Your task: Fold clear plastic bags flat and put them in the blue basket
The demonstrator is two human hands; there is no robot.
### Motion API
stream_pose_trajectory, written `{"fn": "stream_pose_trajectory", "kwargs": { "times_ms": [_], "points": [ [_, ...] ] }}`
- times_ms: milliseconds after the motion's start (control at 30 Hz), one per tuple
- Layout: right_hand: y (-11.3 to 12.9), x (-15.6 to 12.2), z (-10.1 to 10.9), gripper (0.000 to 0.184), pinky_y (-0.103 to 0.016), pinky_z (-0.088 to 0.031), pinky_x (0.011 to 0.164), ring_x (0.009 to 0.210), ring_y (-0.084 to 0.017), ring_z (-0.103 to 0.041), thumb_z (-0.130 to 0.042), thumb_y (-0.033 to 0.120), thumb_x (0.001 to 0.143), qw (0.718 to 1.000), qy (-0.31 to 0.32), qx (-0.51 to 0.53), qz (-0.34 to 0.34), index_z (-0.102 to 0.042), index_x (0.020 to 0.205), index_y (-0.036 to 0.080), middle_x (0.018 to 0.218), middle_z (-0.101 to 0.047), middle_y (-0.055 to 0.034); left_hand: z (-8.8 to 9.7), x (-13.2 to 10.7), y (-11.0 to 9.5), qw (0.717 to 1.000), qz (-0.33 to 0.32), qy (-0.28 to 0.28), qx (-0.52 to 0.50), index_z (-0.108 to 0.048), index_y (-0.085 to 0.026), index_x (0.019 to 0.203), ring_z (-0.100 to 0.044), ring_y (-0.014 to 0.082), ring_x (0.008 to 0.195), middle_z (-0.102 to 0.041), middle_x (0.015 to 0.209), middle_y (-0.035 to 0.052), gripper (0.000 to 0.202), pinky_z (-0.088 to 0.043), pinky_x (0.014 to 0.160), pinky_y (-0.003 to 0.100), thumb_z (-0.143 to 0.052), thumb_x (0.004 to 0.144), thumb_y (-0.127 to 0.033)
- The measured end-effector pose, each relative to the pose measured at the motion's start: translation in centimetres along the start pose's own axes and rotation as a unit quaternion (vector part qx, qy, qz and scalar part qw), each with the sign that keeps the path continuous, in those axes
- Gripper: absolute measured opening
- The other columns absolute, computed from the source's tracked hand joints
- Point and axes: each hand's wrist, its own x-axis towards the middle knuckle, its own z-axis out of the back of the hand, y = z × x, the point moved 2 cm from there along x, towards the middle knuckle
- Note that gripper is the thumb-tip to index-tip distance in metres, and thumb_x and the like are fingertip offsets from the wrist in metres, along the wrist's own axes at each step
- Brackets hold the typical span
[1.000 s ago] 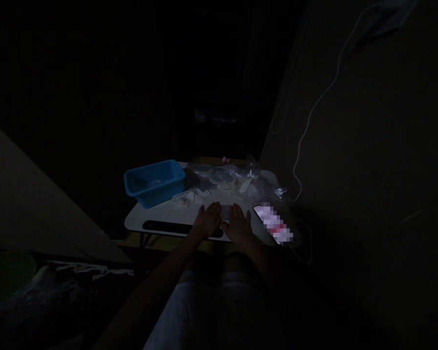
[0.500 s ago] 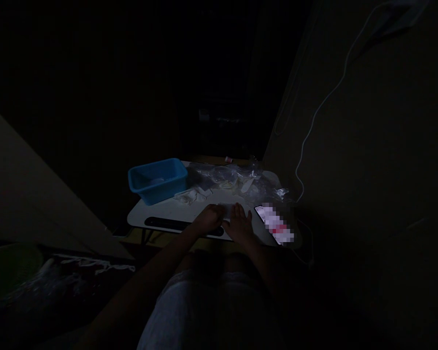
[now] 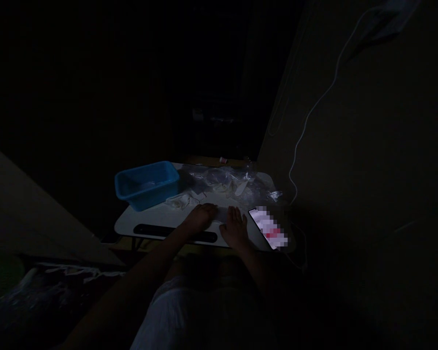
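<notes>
On the white folding table (image 3: 156, 215), a small piece of clear plastic (image 3: 222, 214), perhaps a bag, lies flat between my hands. My left hand (image 3: 200, 218) has its fingers bent down over the left edge of the plastic and looks closed on it. My right hand (image 3: 234, 229) rests palm down with fingers stretched out, the tips on the plastic's right side. Beyond them lie crumpled clear plastic bags (image 3: 212, 176) and a whitish bundle (image 3: 182, 201). The dim light hides the fingertips' exact grip.
A blue plastic basin (image 3: 151, 194) stands at the table's left. To the right of my right hand lies a lit phone (image 3: 268, 228). A black slot (image 3: 149, 230) runs along the front edge. A white cable (image 3: 309, 114) hangs down the right wall.
My left hand has slid a little left, away from my right hand, and more of the plastic shows between them. My right hand's fingers are closer together. The whole view has shifted slightly.
</notes>
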Motion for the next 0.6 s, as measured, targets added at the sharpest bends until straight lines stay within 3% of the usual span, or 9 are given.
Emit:
{"fn": "stream_pose_trajectory", "kwargs": {
  "times_ms": [133, 267, 500, 600],
  "points": [
    [-0.1, 0.0, 0.0, 0.065, -0.042, -0.009, 0.102, 0.129, -0.022, -0.012, -0.036, 0.028, 0.075, 1.000, -0.005, 0.009, -0.005, -0.018, 0.134, 0.003, 0.140, -0.023, -0.0128, -0.1, -0.4, 0.6, 0.998, 0.012, -0.042, -0.055, -0.053, -0.010, 0.109, -0.053, 0.0188, 0.099, -0.059, 0.107, 0.0111, 0.037, -0.042, 0.086, 0.031, -0.042, 0.074, -0.008],
    [-0.1, 0.1, -0.1, 0.065, -0.043, -0.010, 0.102, 0.129, -0.022, -0.014, -0.035, 0.026, 0.076, 1.000, -0.009, 0.016, -0.001, -0.018, 0.133, 0.002, 0.139, -0.023, -0.0132, -0.1, -1.2, 0.3, 0.992, -0.041, -0.064, -0.098, -0.052, -0.013, 0.110, -0.051, 0.0186, 0.100, -0.057, 0.110, 0.0093, 0.041, -0.041, 0.089, 0.031, -0.046, 0.070, -0.009],
    [-0.3, 0.1, -0.3, 0.058, -0.041, -0.012, 0.101, 0.128, -0.021, -0.018, -0.031, 0.021, 0.079, 1.000, -0.024, 0.007, 0.003, -0.021, 0.133, 0.002, 0.138, -0.027, -0.0134, -0.8, -1.0, 0.0, 0.995, -0.037, -0.068, -0.064, -0.051, -0.011, 0.109, -0.054, 0.0185, 0.095, -0.058, 0.107, 0.0104, 0.038, -0.043, 0.085, 0.031, -0.045, 0.072, -0.007],
    [-0.3, 0.2, -0.3, 0.058, -0.041, -0.012, 0.101, 0.128, -0.021, -0.018, -0.030, 0.021, 0.079, 1.000, -0.022, 0.011, 0.002, -0.022, 0.132, 0.002, 0.138, -0.027, -0.0130, -1.1, -0.8, 0.1, 0.997, -0.044, -0.061, -0.031, -0.054, -0.011, 0.103, -0.056, 0.0188, 0.091, -0.060, 0.102, 0.0102, 0.028, -0.044, 0.081, 0.032, -0.043, 0.078, -0.011]
  ]
}}
